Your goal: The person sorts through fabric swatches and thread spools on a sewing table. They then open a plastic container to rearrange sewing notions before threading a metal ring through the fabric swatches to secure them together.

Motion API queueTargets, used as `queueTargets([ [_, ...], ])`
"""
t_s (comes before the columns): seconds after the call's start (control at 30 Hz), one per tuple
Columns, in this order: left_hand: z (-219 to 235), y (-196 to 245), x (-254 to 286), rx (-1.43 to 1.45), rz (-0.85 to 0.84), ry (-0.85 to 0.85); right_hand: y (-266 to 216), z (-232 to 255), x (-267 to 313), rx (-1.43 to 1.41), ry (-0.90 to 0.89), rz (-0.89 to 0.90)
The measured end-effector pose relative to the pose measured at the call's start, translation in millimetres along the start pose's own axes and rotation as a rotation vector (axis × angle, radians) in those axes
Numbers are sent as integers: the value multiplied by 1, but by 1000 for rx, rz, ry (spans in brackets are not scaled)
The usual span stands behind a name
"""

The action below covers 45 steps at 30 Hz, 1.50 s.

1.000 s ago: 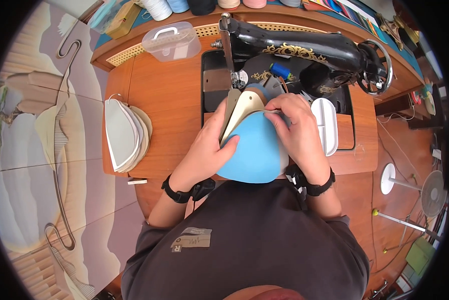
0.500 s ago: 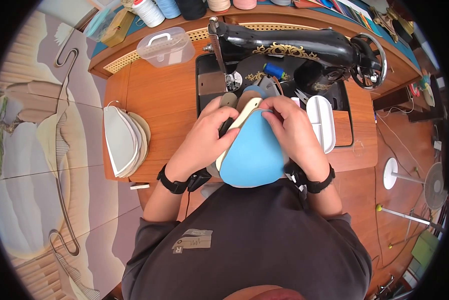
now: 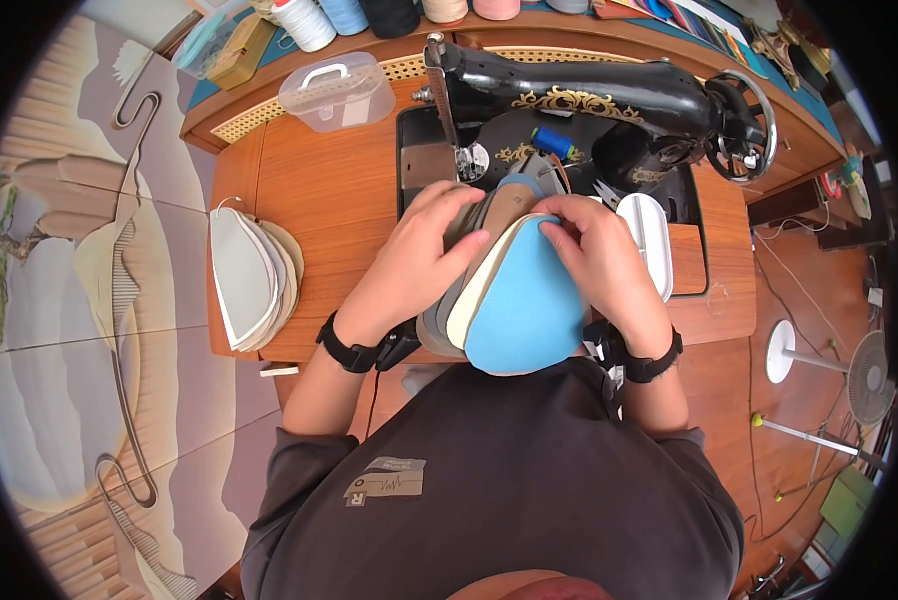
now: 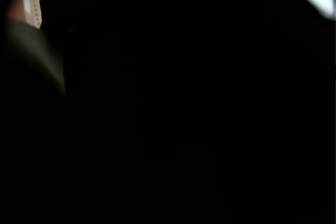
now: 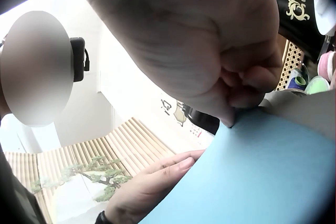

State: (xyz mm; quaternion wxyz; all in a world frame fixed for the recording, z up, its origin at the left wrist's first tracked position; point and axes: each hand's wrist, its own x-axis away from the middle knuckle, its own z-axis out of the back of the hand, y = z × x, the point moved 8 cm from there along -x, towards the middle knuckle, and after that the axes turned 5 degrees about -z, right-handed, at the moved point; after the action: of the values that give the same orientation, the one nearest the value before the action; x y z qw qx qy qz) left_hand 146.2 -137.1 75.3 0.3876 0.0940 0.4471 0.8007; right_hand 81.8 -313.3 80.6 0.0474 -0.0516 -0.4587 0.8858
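Note:
In the head view, a fan of rounded, tapering sample swatches lies between my hands. A light blue swatch is on top, with a cream swatch, a brown one and grey ones showing at its left. My right hand pinches the blue swatch near its narrow upper end between thumb and fingers. My left hand is at the left side of the fan, thumb and fingers spread apart; its fingers look straight in the right wrist view. The left wrist view is almost wholly dark.
A black sewing machine stands behind the swatches, with a blue thread spool on its bed. A white divided tray is at right. Another swatch stack and a clear lidded box sit at left on the wooden table.
The blue swatch has swung to the right with my right hand, uncovering more of the cream, brown and grey swatches. My left thumb and fingers have spread from the grey swatches.

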Motion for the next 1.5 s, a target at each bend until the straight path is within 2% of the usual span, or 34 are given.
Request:
queueTargets([
  [0.1, -6, 3, -1, -11, -8, -26, -16, 9, -5, 21, 73, 181],
  [0.2, -8, 6, -1, -8, -17, -48, -21, 6, -14, 14, 60, 273],
  [0.3, -9, 4, 1, -23, -38, -63, -15, -1, -20, 26, 27, 171],
  [0.4, -11, 2, 1, 15, -33, -88, -10, 0, -19, -33, -46, -133],
  [0.5, -12, 5, 1, 7, -28, -113, 2, 2, -17, -89, 13, -108],
  [0.7, -15, 0, 0, 30, -17, -139, -5, 7, -17, 62, 100, 180],
  [0.8, -14, -2, 0, 28, -33, -134, -4, 6, -19, 41, 40, 85],
  [1.0, -14, -6, 0, 29, -9, -143, 1, 6, -17, 53, 73, 36],
  [1.2, -14, -5, -8, 71, 6, -120, 14, 3, -15, -37, -57, -147],
  [1.3, -16, -5, -14, 69, 14, -97, 14, -7, -13, -151, -120, -93],
  [1.4, -18, -1, -17, 44, -20, -99, 1, -8, -12, -107, -74, 12],
  [1.5, -14, 4, -16, 72, -23, -69, 2, -6, -10, -129, -78, 8],
])
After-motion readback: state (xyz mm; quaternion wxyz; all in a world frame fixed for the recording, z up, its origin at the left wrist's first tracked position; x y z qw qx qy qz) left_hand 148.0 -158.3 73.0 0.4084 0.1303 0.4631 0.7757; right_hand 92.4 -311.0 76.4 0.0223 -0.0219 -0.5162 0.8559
